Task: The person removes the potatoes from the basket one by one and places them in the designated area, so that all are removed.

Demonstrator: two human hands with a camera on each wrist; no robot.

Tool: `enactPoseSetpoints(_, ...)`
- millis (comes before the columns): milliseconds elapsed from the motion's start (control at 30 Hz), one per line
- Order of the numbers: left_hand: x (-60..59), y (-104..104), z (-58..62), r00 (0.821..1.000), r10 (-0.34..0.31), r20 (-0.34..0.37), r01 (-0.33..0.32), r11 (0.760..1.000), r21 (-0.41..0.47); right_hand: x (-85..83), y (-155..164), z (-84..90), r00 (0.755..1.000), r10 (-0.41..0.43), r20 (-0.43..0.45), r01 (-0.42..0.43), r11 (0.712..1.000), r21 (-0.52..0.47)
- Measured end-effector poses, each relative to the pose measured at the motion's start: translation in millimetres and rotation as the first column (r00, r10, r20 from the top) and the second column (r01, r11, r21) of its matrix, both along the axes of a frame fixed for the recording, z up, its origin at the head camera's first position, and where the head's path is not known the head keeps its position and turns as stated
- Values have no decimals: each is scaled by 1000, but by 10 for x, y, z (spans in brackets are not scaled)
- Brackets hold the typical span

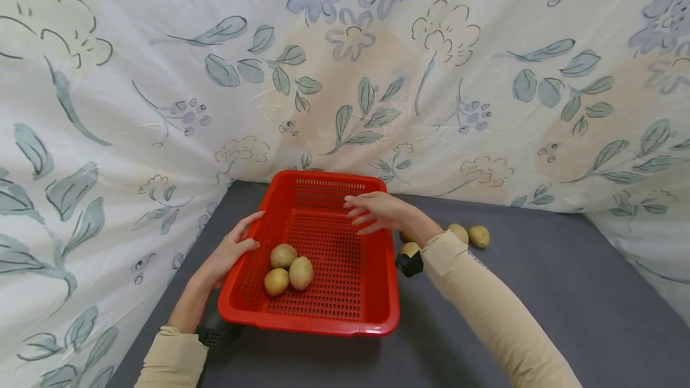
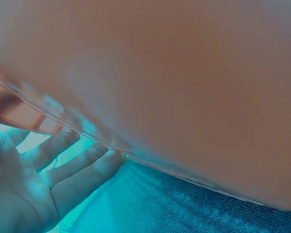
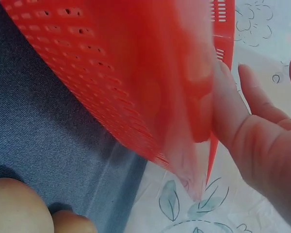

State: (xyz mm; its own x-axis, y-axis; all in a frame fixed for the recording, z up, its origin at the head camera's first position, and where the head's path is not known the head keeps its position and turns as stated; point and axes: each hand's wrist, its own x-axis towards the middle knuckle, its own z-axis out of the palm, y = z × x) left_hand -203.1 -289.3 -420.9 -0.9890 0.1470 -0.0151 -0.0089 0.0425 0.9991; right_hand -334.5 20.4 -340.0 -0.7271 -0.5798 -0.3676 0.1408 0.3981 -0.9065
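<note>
A red perforated plastic basket (image 1: 309, 323) sits on the dark table with three potatoes (image 1: 301, 273) grouped in its left front part. My left hand (image 1: 229, 256) rests at the basket's left side, thumb over the rim. In the left wrist view its other fingers (image 2: 82, 187) look straight, fingertips touching the basket's edge. Above the right rim hovers my right hand (image 1: 377, 208), fingers extended and holding nothing. Beyond the right wrist lie several more potatoes (image 1: 479, 236), some partly hidden by the arm.
Dark grey cloth covers the table (image 1: 550, 280). A flower-printed curtain (image 1: 345, 76) hangs behind and along the sides, close to the basket's far end. In the right wrist view potatoes (image 3: 19, 208) lie on the cloth beside the basket wall.
</note>
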Motion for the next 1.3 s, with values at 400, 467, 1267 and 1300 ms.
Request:
enactPoseSetpoints(400,6,-14,-1,1000,-5,-11,6,1000,2,43,-181,98,999,46,-18,-45,999,9)
enactPoseSetpoints(467,12,-14,-6,1000,-7,-8,7,1000,6,67,-221,94,998,56,-11,-56,998,11)
enactPoseSetpoints(1267,5,10,4,1000,-5,-9,5,1000,2,258,-663,-143,991,137,2,-137,990,14)
enactPoseSetpoints(1300,4,10,6,1000,-4,-9,4,1000,2,267,-684,-152,990,142,10,-142,990,11)
